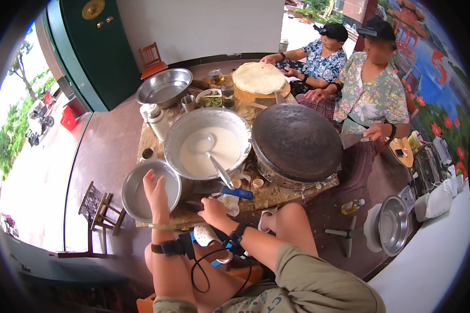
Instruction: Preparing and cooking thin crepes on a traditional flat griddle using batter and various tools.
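Left hand (156,194): open, holding nothing, raised over a small basin (129,195). The large bowl (175,142) beyond contains white liquid (227,148) and a ladle (201,141). Right hand (214,213): curled; whether it grips anything cannot be told. Rightward, a dark griddle (296,140) stands beside the bowl. Step judged a pause; lifting the ladle would call for gripping its handle (222,172).

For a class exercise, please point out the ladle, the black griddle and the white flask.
Ladle (220,167), head view: its handle.
Black griddle (296,140), head view: its top.
White flask (159,126), head view: its body.
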A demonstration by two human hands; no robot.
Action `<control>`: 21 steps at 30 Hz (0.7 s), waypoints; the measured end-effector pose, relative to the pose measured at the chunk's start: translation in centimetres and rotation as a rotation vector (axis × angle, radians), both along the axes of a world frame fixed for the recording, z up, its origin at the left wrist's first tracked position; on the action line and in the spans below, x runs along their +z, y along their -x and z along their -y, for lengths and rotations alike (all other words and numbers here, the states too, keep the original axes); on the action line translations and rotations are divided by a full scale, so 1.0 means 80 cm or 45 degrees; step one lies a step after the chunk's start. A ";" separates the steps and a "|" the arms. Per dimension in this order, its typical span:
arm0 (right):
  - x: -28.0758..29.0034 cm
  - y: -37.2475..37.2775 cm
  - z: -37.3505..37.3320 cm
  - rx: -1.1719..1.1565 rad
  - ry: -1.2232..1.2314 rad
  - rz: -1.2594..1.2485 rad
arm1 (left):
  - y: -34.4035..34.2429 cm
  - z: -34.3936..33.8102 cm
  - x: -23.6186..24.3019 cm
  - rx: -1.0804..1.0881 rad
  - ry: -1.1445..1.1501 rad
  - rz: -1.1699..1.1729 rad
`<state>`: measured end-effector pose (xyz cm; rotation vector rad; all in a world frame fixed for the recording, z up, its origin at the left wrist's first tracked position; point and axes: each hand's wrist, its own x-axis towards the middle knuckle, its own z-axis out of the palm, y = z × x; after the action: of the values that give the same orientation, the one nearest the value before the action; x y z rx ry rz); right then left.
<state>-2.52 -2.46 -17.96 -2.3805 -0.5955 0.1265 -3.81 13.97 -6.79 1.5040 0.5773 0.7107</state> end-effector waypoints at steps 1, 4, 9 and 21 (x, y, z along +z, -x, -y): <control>0.010 0.009 0.005 0.022 -0.173 0.012 | -0.001 -0.003 -0.004 -0.004 -0.076 0.024; 0.052 0.029 0.055 0.128 -0.124 -0.087 | -0.002 -0.003 -0.006 0.074 -0.418 -0.113; 0.056 0.061 0.184 -0.029 -0.403 -0.102 | -0.013 0.048 -0.001 -0.163 -0.289 -0.053; 0.042 0.103 0.269 -0.561 -1.369 -0.437 | -0.155 0.148 -0.074 -0.428 1.580 -0.260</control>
<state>-10.78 -23.99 -14.59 -1.3381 0.0665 0.0046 8.57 2.15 -12.71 0.4642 0.6969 -0.1250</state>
